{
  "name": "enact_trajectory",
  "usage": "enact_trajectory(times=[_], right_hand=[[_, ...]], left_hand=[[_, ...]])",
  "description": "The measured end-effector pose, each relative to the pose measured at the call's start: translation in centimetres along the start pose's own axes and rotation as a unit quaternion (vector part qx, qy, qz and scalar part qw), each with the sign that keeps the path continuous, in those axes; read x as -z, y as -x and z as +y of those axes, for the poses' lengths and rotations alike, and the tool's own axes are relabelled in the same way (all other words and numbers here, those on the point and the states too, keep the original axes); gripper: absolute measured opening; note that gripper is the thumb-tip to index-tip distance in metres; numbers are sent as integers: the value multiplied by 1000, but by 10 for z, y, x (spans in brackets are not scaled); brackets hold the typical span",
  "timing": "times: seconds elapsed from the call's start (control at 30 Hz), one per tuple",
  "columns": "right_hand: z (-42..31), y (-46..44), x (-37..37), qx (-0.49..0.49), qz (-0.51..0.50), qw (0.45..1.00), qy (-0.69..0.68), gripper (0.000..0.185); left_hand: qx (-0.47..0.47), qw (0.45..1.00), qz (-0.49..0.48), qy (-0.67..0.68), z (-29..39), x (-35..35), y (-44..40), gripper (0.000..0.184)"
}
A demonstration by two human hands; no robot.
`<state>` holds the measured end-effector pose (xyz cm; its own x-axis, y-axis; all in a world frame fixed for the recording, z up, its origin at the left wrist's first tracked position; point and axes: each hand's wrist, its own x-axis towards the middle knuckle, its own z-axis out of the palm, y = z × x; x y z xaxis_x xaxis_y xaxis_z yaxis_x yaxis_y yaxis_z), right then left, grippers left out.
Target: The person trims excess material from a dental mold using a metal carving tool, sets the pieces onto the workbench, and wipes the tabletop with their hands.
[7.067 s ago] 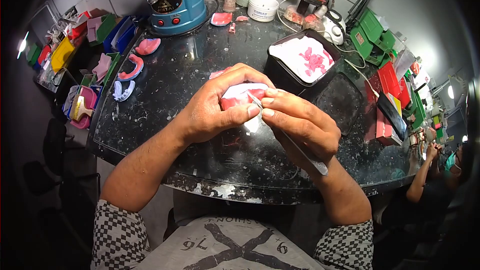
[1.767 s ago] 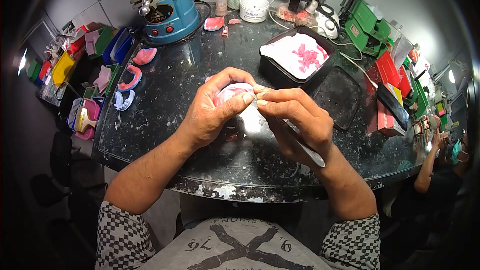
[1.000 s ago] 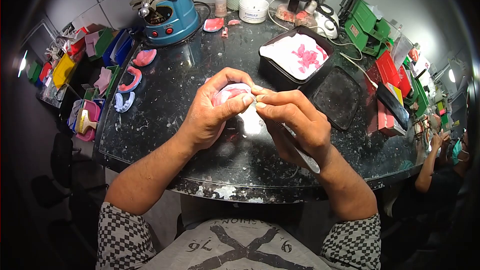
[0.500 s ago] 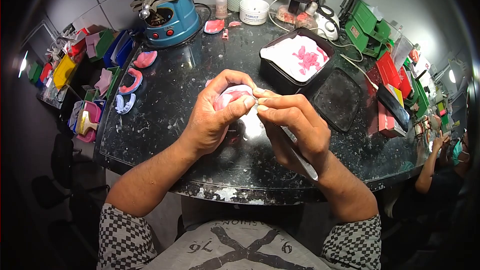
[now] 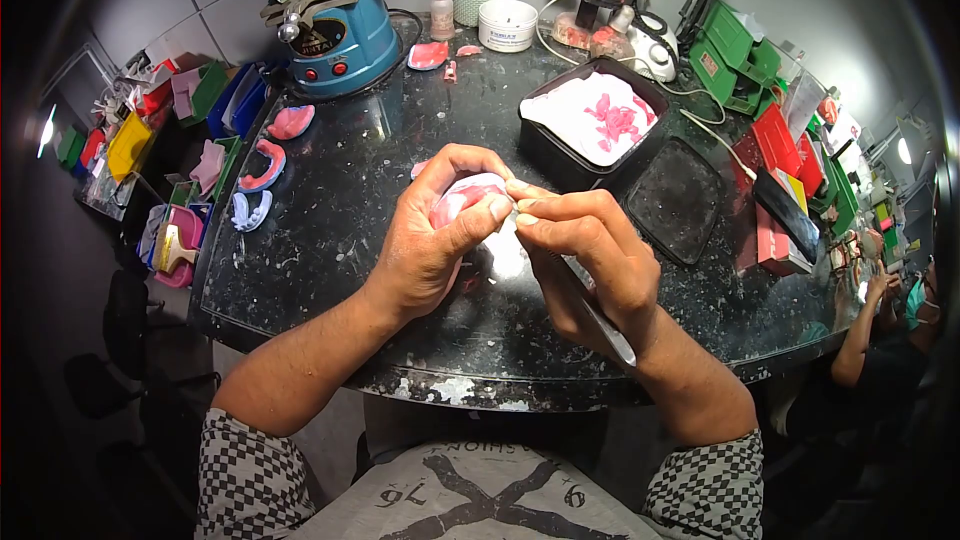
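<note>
My left hand (image 5: 430, 230) is closed around a dental cast (image 5: 462, 202) with pink wax on its pale base, held above the bench. In my right hand (image 5: 600, 250) is a metal wax knife (image 5: 600, 325), its broad handle end pointing back toward my wrist. The knife's working tip meets the right edge of the cast, where my fingertips partly hide it. My left thumb lies across the wax, close to my right fingertips.
Left on the black bench (image 5: 300, 290) lie pink-and-white casts (image 5: 291, 121). Behind them stands a blue trimmer-like machine (image 5: 345, 50). A black tub (image 5: 590, 165) holds white paper with pink scraps; its lid (image 5: 675, 200) lies beside it. Far right, a person (image 5: 880, 340) sits.
The cast has turned or shifted slightly in my left hand. Both hands stay in nearly the same place, and the knife remains at the cast's edge.
</note>
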<state>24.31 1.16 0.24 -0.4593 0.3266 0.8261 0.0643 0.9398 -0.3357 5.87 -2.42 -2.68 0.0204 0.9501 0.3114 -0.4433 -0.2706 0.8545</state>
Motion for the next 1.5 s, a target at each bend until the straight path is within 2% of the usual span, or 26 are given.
enact_trajectory(times=[0.43, 0.63, 0.7, 0.77, 0.83, 0.9, 0.93, 1.07, 1.17, 1.3, 1.37, 1.5], right_hand=[[-2, -2, 0, -1, 3, 1000, -15, 25], [2, 0, 0, -13, -14, 1000, -11, 28], [2, 0, 1, -12, -17, 1000, -6, 29], [5, 0, 1, -11, -22, 1000, -1, 30], [12, 1, 0, 30, -11, 999, 10, 32], [13, 1, 3, 26, -1, 999, 26, 32], [14, 0, 5, 24, 8, 999, 43, 33], [21, -2, 5, 20, 48, 999, 12, 29], [18, 1, 1, 28, 47, 996, -68, 28], [16, 4, -2, 17, 37, 994, -106, 30], [16, 3, -4, 18, 40, 994, -100, 31], [15, 4, -4, 27, 28, 993, -108, 34]], left_hand=[[-18, 1000, 7, 0, -3, -3, 0, 32], [7, 997, 21, 80, -3, -12, 0, 31], [50, 994, 34, 89, -1, -11, -1, 30], [53, 996, 27, 69, -2, -4, -3, 30], [57, 997, 20, 49, 2, 3, -5, 30], [74, 994, -37, 72, 9, 6, -6, 30], [69, 997, -9, 40, 9, 4, -5, 31], [65, 993, -29, 92, 17, 14, -7, 34], [81, 989, -39, 118, 21, 16, -7, 31], [80, 994, 14, 69, 23, 8, -9, 31], [41, 997, 30, 57, 19, 7, -10, 33], [53, 997, 5, 55, 21, 13, -8, 36]])
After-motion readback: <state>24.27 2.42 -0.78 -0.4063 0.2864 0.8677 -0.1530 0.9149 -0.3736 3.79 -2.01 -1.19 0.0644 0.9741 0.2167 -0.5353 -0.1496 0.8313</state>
